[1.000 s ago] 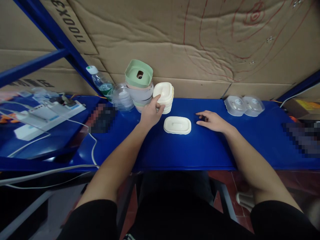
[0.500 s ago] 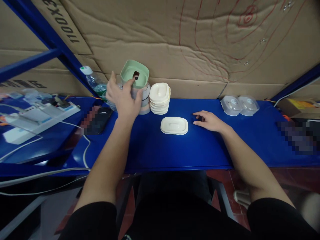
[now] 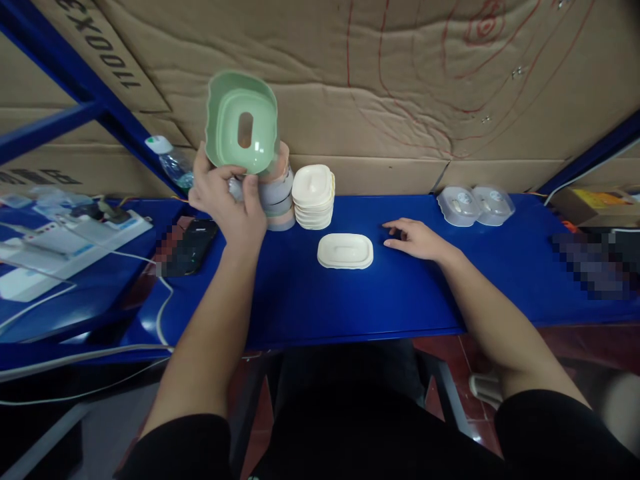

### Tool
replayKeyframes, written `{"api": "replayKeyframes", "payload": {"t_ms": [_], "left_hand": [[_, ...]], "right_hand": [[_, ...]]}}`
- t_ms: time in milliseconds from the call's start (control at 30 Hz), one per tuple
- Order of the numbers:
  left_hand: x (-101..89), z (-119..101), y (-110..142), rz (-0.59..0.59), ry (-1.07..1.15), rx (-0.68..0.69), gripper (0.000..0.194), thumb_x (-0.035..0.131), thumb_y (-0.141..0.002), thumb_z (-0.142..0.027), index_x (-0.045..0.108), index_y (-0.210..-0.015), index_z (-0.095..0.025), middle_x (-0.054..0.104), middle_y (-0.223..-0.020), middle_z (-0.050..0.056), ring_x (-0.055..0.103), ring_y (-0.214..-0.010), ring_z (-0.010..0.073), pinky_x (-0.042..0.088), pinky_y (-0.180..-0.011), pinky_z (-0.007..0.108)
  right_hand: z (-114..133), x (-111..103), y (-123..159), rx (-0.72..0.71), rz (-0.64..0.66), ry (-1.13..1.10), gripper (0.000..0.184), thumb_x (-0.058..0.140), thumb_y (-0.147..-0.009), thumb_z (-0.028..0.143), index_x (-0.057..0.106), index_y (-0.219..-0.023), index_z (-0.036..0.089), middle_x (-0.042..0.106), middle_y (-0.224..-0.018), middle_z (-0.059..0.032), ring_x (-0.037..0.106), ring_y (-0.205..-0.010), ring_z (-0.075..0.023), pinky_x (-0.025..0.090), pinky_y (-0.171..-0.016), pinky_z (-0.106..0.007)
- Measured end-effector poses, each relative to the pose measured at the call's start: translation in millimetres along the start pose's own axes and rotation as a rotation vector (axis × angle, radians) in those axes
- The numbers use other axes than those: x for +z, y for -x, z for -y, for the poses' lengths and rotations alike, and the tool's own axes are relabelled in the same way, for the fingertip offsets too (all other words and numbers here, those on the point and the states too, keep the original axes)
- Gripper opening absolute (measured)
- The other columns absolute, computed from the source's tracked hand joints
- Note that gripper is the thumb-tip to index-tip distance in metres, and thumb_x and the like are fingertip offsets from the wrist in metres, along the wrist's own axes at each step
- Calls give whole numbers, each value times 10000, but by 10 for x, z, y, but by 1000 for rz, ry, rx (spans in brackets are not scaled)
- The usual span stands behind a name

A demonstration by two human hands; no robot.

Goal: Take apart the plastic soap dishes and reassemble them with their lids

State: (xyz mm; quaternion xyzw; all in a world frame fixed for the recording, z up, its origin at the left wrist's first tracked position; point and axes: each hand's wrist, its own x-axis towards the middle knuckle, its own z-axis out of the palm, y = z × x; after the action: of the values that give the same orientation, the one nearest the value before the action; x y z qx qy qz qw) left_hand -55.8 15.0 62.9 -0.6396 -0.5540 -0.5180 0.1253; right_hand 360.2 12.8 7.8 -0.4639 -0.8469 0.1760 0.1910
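Toward the left, the bottle (image 3: 173, 163) stands behind the phone (image 3: 193, 243) on the counter (image 3: 400, 300); to their right the left hand (image 3: 227, 200) has its grip closed on the green tub (image 3: 240, 150), thumb and fingers pinching its lower edge, so the tub hangs in the air up and away from the wrist, hollow side turned to the person, its slot (image 3: 245, 130) running roughly up and down in view. Behind and to the right of that grip sit the stacked tubs (image 3: 279, 197), then the stack of cream lids (image 3: 313, 193) just beside them. Next comes the single lid (image 3: 345, 251), flat on the counter, right of the green tub and closer to the person, its long axis running left to right, across the slot's line. The right hand (image 3: 415, 239) is nearer to it, just beyond its right end, without touching; that grip is empty, fingers loosely bent, thumb apart, whether resting on the counter I cannot tell. Well apart, farther right, are the clear boxes (image 3: 475, 205)
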Motion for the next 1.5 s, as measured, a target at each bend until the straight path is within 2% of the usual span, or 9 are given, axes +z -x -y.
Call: {"api": "replayKeyframes", "payload": {"t_ms": [133,367,533,633,800,1000,1133,1267,1500], "left_hand": [[-56,-184,172,-85,193,77,637,331,-1055,-806,602,-1146,-237,630,-1462,144,526,-1468,322,429,-1136,606],[143,-442,470,540,574,42,585,276,-1082,-767,588,-1100,-273,725,-998,85,722,-955,233,621,-843,432],[323,-459,532,845,764,-135,716,190,-1069,-800,650,-1079,-252,694,-806,68,710,-715,205,626,-687,391],[379,-420,540,866,772,-268,739,209,-1070,-799,685,-1056,-234,624,-657,35,627,-538,175,556,-535,348],[338,-396,537,802,717,-347,698,276,-1075,-784,709,-1145,-241,682,-675,23,533,-418,132,435,-397,288],[227,-449,535,884,443,-148,431,518,-1084,-547,659,-1331,-224,785,-793,31,752,-666,202,586,-656,339],[236,-438,523,986,279,-61,368,448,-1099,-485,684,-1199,-220,739,-639,0,756,-676,229,548,-668,349],[301,-375,547,1114,108,-25,422,468,-1067,-550,645,-827,-251,700,-574,3,691,-567,219,478,-581,333],[339,-323,554,1089,33,-12,487,486,-1047,-573,606,-697,-256,721,-614,28,667,-579,225,449,-564,332]], "right_hand": [[86,-17,10,-11,-97,-65,643,686,-956,636,680,-1444,217,765,-1169,-128,703,-822,-242,607,-839,-456],[451,-42,58,12,-246,-176,934,599,-969,736,283,-1723,282,646,-1439,-163,708,-916,-270,617,-836,-467],[566,1,69,6,-227,-167,688,514,-1003,755,619,-1453,246,739,-1135,-116,701,-944,-280,590,-881,-467],[594,35,65,52,-180,-225,605,590,-948,792,720,-1134,232,724,-923,-70,673,-837,-239,559,-779,-411],[655,89,36,132,-11,-421,597,702,-853,821,626,-801,232,684,-766,-27,588,-686,-164,468,-629,-333],[655,88,6,168,191,-403,597,650,-908,804,656,-744,230,709,-710,-24,636,-664,-158,471,-646,-333],[620,92,-7,181,258,-346,652,633,-883,849,655,-709,221,719,-684,-27,662,-669,-167,466,-658,-329],[612,82,2,151,318,-265,688,587,-902,871,647,-684,221,699,-651,-20,657,-637,-166,453,-644,-328],[584,78,17,98,265,-80,659,640,-891,848,575,-666,232,584,-604,17,543,-594,-148,345,-601,-328]]}}
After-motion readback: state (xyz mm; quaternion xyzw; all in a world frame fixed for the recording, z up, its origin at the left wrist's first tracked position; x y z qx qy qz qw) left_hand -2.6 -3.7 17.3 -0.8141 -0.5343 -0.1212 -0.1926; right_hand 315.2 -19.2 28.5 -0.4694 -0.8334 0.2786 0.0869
